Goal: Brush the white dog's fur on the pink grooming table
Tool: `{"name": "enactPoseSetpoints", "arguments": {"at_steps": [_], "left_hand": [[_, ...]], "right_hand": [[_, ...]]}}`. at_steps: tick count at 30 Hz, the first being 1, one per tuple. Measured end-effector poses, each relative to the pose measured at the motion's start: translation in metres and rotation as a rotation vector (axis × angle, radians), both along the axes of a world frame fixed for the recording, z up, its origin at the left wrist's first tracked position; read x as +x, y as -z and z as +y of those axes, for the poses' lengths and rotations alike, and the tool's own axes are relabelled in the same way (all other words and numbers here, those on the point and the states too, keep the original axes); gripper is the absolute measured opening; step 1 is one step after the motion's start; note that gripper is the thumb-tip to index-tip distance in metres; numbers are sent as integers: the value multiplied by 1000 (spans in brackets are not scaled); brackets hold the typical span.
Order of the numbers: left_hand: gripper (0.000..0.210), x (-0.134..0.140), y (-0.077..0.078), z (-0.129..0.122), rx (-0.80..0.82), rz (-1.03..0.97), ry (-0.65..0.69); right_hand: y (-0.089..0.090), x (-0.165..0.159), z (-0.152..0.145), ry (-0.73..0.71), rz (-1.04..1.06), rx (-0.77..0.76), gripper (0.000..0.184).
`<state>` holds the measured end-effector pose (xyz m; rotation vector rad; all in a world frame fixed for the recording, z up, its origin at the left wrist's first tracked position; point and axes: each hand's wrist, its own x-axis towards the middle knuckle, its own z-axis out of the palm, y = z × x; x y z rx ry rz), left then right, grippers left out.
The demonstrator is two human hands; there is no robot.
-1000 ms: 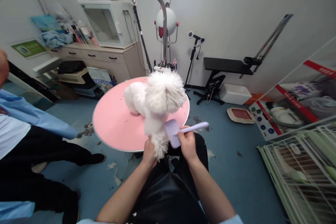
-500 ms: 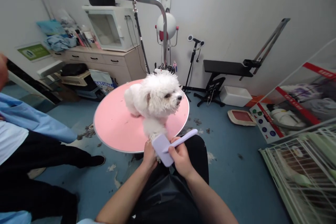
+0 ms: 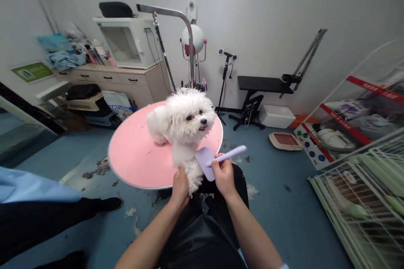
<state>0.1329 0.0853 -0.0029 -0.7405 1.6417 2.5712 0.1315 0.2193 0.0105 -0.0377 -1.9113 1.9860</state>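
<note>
The white dog's front leg is being held out over the pink surface's near edge by the left hand, clamped around it, while the lilac brush, gripped in the closed right hand, is best being drawn lightly along the coat just beside that hold.

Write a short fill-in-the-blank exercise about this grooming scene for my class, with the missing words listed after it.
1. The white dog sits on a round ____ table.
2. The right hand holds a lilac ____.
3. The left hand holds the dog's front ____.
4. A wire ____ stands at the right edge.

Missing words: pink; brush; leg; cage
</note>
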Motion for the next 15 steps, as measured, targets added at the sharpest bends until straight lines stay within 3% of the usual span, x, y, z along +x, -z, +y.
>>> {"name": "enactPoseSetpoints", "arguments": {"at_steps": [2, 3, 7, 8, 11, 12, 13, 15], "left_hand": [[33, -1, -1, 0, -3, 21, -3], [30, -1, -1, 0, -8, 27, -2], [36, -3, 1, 1, -16, 12, 9], [39, -3, 1, 1, -11, 5, 7], [44, -4, 0, 1, -10, -36, -14], [43, -4, 1, 1, -17, -37, -21], [41, -5, 1, 0, -19, -24, -27], [40, -5, 3, 0, -12, 0, -30]], "right_hand": [[-3, -3, 4, 208, 80, -75, 26], [-4, -3, 5, 220, 100, -108, 26], [-4, 1, 4, -192, -58, -73, 26], [-4, 1, 5, -160, -81, -64, 26], [-2, -1, 8, 180, 18, -120, 27], [-1, 0, 8, 198, 57, -127, 27], [0, 1, 8, 126, 70, -121, 26], [2, 2, 6, -151, 1, -77, 24]]}}
